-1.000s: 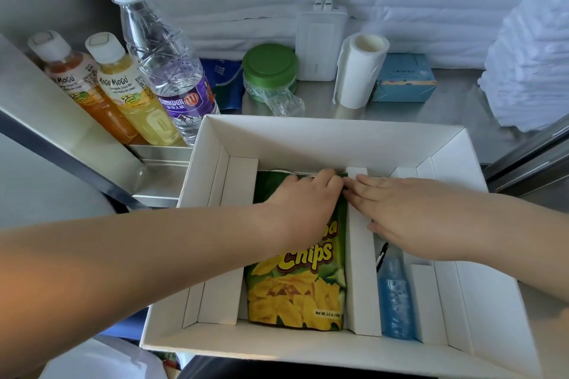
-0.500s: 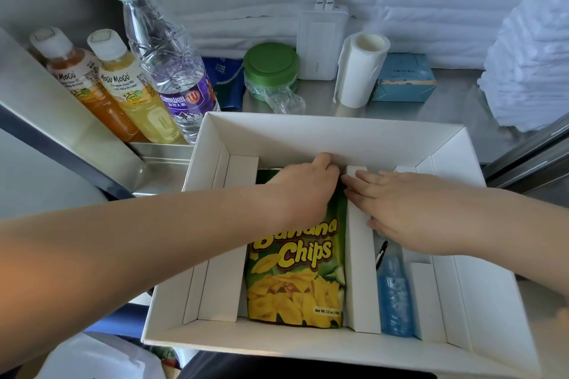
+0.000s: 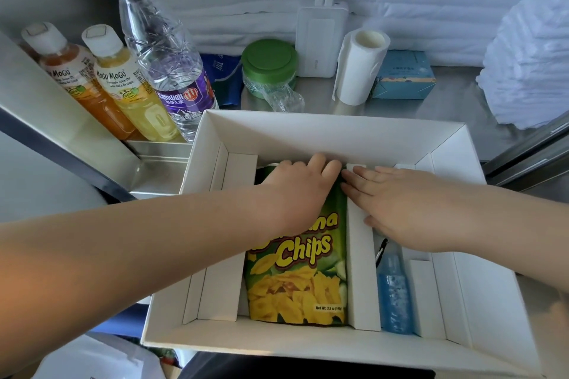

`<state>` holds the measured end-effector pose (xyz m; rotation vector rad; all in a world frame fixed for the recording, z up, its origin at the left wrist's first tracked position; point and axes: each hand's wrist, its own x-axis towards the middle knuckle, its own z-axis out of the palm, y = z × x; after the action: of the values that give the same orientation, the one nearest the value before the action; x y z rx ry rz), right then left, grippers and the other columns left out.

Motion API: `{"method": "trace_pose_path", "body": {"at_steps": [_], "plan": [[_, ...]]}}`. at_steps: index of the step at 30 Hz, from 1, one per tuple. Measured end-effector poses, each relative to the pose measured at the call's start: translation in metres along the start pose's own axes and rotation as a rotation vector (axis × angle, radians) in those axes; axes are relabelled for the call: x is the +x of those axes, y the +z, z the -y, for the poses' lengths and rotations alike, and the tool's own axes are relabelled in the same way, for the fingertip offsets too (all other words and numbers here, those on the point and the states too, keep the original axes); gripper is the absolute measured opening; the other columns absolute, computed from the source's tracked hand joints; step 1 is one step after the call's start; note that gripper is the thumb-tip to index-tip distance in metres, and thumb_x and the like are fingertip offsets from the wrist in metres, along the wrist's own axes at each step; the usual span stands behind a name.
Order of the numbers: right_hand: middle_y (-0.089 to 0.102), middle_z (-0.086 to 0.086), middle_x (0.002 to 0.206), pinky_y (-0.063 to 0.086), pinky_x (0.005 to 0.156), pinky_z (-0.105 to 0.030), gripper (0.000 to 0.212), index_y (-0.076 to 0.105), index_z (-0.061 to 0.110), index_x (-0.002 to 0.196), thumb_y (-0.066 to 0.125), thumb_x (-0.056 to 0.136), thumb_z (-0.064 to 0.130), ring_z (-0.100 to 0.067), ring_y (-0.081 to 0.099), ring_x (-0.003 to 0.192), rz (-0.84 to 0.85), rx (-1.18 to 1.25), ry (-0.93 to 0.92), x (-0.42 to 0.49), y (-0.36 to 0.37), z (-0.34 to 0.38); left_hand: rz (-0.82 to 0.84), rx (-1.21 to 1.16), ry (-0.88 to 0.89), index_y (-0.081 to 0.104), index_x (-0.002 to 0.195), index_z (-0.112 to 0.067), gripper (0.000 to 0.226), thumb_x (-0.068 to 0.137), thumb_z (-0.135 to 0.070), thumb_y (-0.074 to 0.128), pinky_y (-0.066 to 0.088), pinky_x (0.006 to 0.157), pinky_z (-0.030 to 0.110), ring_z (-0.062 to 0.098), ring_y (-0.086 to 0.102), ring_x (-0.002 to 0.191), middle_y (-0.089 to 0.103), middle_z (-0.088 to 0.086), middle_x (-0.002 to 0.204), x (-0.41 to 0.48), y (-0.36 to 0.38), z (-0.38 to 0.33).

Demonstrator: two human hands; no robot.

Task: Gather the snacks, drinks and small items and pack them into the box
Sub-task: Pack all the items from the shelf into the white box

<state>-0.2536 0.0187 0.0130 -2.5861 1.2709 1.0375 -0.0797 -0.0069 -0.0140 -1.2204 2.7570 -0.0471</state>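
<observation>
Left grip (image 3: 295,191): fingers curled over the far edge of the banana chips bag (image 3: 295,286), which lies flat in the middle compartment of the box (image 3: 323,135).
Right grip (image 3: 400,206): fingers straight, holding nothing, pressing the divider (image 3: 363,286) just beside the left grip.
Handling: tuck the bag edge down while steadying the divider.
Nearside of right grip: blue bottle (image 3: 394,295), packed.
Beyond both grips, on the bench (image 3: 455,114): water bottle (image 3: 166,71), juice bottles (image 3: 132,92), green-lidded jar (image 3: 269,64), all unpacked.
</observation>
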Motion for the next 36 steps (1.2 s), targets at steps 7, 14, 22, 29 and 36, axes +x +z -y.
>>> {"method": "trace_pose_path", "body": {"at_steps": [7, 14, 22, 29, 36], "plan": [[0.01, -0.01, 0.157, 0.001, 0.116, -0.036, 0.061, 0.011, 0.009, 0.149, 0.034, 0.098, 0.032, -0.027, 0.007, 0.144, -0.037, -0.158, -0.014, 0.011, -0.013, 0.008, 0.119, 0.114, -0.002, 0.008, 0.145, -0.01, 0.097, 0.079, -0.073, 0.043, 0.038, 0.085, 0.038, 0.026, 0.044, 0.111, 0.033, 0.007, 0.13, -0.005, 0.005, -0.005], [0.015, -0.02, 0.154, 0.002, 0.116, -0.04, 0.065, 0.021, 0.001, 0.147, 0.043, 0.094, 0.033, -0.036, 0.006, 0.143, -0.018, -0.266, -0.005, 0.023, -0.01, 0.022, 0.329, 0.133, 0.02, -0.013, 0.147, -0.008, 0.118, 0.073, -0.081, 0.041, 0.026, 0.104, 0.041, 0.028, 0.018, 0.133, 0.005, 0.012, 0.151, -0.012, 0.0, -0.005], [0.023, -0.014, 0.153, 0.016, 0.115, -0.04, 0.054, 0.026, 0.007, 0.146, 0.026, 0.1, 0.036, -0.029, 0.016, 0.141, -0.044, -0.108, -0.128, 0.01, -0.008, 0.018, 0.689, 0.314, -0.141, -0.024, 0.141, -0.002, 0.128, 0.066, -0.088, 0.034, -0.007, 0.111, 0.051, 0.048, -0.019, 0.135, -0.025, 0.034, 0.144, -0.036, -0.002, 0.003], [0.046, -0.007, 0.115, 0.04, 0.082, -0.032, 0.041, 0.047, 0.012, 0.122, 0.041, 0.095, 0.042, -0.024, 0.049, 0.104, -0.068, -0.061, -0.207, 0.016, -0.02, 0.023, 0.79, 0.286, -0.065, -0.03, 0.139, -0.004, 0.134, 0.065, -0.085, 0.047, -0.01, 0.112, 0.053, 0.05, -0.02, 0.134, -0.029, 0.041, 0.138, -0.028, 0.0, 0.002], [0.05, -0.008, 0.116, 0.036, 0.087, -0.031, 0.041, 0.05, 0.012, 0.12, 0.037, 0.096, 0.043, -0.025, 0.051, 0.105, -0.07, -0.097, -0.182, 0.019, -0.017, 0.029, 0.783, 0.283, -0.048, -0.031, 0.138, -0.006, 0.139, 0.06, -0.085, 0.051, -0.005, 0.114, 0.052, 0.05, -0.012, 0.136, -0.027, 0.037, 0.142, -0.024, -0.001, 0.002]]}}
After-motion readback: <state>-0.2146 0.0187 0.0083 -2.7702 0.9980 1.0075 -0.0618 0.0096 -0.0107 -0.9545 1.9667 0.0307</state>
